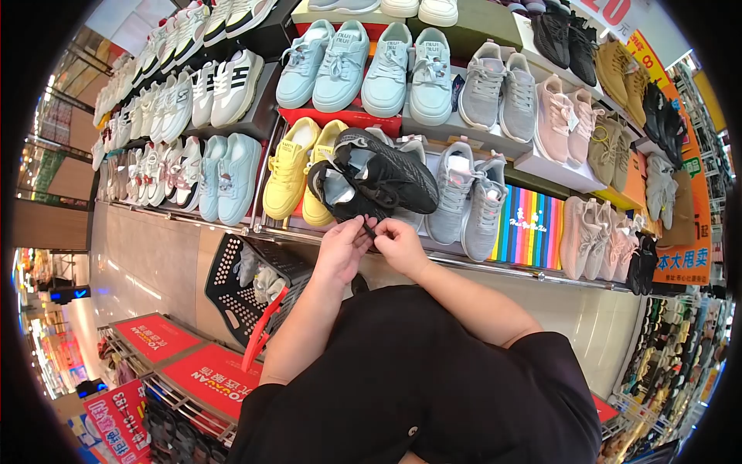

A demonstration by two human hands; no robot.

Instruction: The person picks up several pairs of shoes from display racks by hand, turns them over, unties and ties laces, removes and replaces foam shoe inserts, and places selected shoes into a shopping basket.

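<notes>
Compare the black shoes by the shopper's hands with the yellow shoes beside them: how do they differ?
Colour: the black shoes are dark; the yellow shoes are pale.
Pose: the black shoes lie askew, overlapping; the yellow shoes stand side by side.
Handling: the left hand and right hand are at the black shoes, not the yellow shoes.
Both are low-cut pairs.

Your left forearm (307,319) points to one o'clock, your right forearm (470,298) to ten; left hand (341,246) and right hand (399,244) nearly meet, fingers (384,233) pinched.
</notes>
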